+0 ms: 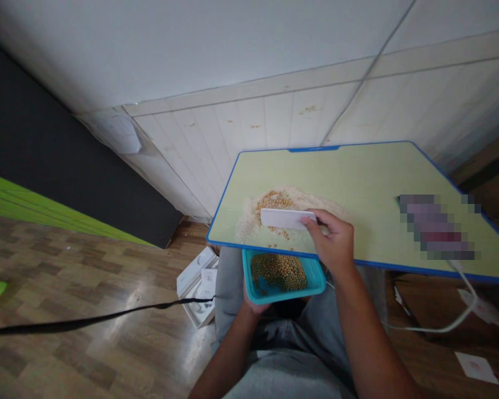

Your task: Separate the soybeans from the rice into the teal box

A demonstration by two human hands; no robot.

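Observation:
In the head view, my right hand [335, 235] pinches a flat white scraper [283, 218] by its right end. The scraper is held over a pile of yellow beans [274, 199] mixed with pale, rice-like grains [248, 224] on the table. My left hand [256, 306] grips a teal plastic container [319, 280] from below and the left, its fingers partly hidden. The container sits just under the table's front edge, and many beans [279, 270] lie in it. A few loose beans are near the edge above it.
The light green folding table [370, 172] has a blue rim and stands against the white wall. A blurred-out flat object [434, 227] with a cable lies on its right side. An opened white box [197, 282] is on the wooden floor at left. A black strap [108, 320] crosses the left side.

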